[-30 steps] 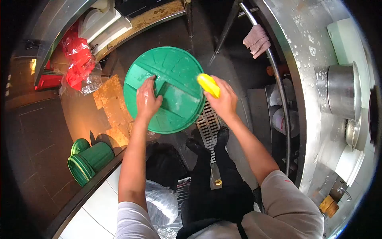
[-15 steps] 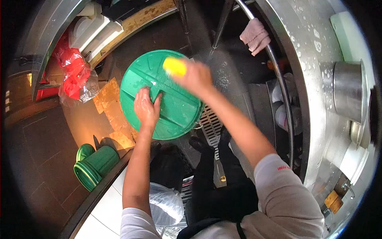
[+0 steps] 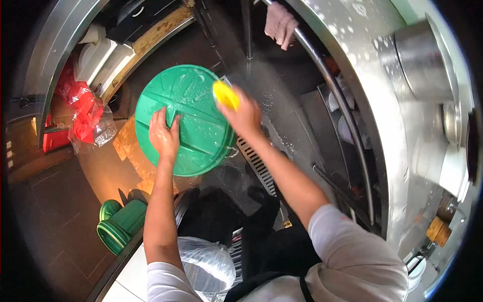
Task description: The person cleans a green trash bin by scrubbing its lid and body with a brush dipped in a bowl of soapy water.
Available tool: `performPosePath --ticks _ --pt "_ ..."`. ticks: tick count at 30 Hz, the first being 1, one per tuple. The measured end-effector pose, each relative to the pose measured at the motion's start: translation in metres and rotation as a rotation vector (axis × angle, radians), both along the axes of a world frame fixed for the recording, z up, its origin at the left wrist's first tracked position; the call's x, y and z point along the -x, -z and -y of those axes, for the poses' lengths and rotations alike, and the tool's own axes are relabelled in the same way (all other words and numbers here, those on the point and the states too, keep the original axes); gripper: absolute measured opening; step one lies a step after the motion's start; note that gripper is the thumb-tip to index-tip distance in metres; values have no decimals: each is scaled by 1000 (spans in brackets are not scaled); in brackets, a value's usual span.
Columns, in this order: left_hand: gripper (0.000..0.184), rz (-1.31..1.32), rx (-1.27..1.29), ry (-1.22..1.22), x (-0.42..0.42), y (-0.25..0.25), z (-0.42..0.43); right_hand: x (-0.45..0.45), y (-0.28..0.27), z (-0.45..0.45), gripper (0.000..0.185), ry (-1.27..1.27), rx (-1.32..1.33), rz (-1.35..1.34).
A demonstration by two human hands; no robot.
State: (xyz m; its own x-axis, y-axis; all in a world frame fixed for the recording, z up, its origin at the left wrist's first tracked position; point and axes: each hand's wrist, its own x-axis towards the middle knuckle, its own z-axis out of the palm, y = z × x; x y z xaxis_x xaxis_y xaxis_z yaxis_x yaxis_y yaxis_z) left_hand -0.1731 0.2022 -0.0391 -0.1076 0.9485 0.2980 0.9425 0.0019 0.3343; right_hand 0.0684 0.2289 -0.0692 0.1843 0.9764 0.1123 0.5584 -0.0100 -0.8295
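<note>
Red plastic, wrapped in a clear bag, lies at the far left, with a small green bin tipped on its side below it and flattened brown cardboard on the floor to their right. Next comes the left hand, nearest the left part of a big round green lid; its fingers point up and away from the body, the thumb set well apart from them, and they rest on the wet face by a raised ridge, not closed round anything as far as shows. Being round, the lid has no long axis, but its main ridge slants from upper left to lower right, and most of its face lies to the right of the left fingers, between the two hands. At its upper right edge is a yellow sponge, its long axis also slanting down to the right, its lower end held in the curled fingers of the right hand. That hand is the nearer to the right rim, and the lid lies left of its fingers; whether the sponge touches the lid or hangs above it cannot be told. Further right, a slotted floor grate runs down from beside the rim.
</note>
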Motion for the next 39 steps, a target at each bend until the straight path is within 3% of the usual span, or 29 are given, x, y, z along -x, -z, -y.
performPosePath --ticks 2,4,6,8,10,13,15,18,20,22,24,25,27,29,31,32,36,39 --pt "50 4 55 -29 4 -1 3 4 -9 -57 51 -28 190 -50" --pt "50 -31 47 -30 8 0 2 17 -11 -55 54 -13 131 19" --pt "51 -58 16 -31 10 -1 -2 30 -8 6 57 28 8 61" --pt "49 -51 35 -59 4 -1 0 30 15 90 58 70 -18 -74" --pt "47 -54 51 -66 -13 3 3 21 2 146 59 -106 31 -72" --pt "44 -124 -42 -40 -21 11 4 16 -7 102 59 -35 -42 7" --pt "43 -125 -46 23 -29 7 -12 8 -16 16 57 15 -54 145" --pt "40 -70 -9 133 -46 2 -20 -4 -20 -104 45 -143 -197 303" --pt "40 -31 34 227 -42 -8 -27 6 -31 -99 48 -289 -101 361" --pt "42 -77 46 284 -30 -6 -29 18 -46 -31 58 -448 -131 361" --pt "45 -115 88 313 -19 -11 -29 23 -52 21 62 -561 -313 408" --pt "49 -25 163 318 -17 -14 -29 23 -49 14 62 -542 -273 374" --pt "47 -81 54 341 -17 -9 -30 29 -38 -3 64 -510 -182 290" --pt "44 -52 79 328 -23 -11 -37 40 -44 -55 60 -397 -147 394" --pt "43 -16 71 310 -26 -14 -39 40 -26 -138 44 -229 -99 482" --pt "42 -14 72 316 -24 -15 -38 34 -26 -162 43 -311 10 378" --pt "44 13 100 305 -10 -17 -33 34 -44 -55 57 -527 -133 254" --pt "48 1 153 307 -1 -21 -30 43 -62 -62 53 -494 -8 328"
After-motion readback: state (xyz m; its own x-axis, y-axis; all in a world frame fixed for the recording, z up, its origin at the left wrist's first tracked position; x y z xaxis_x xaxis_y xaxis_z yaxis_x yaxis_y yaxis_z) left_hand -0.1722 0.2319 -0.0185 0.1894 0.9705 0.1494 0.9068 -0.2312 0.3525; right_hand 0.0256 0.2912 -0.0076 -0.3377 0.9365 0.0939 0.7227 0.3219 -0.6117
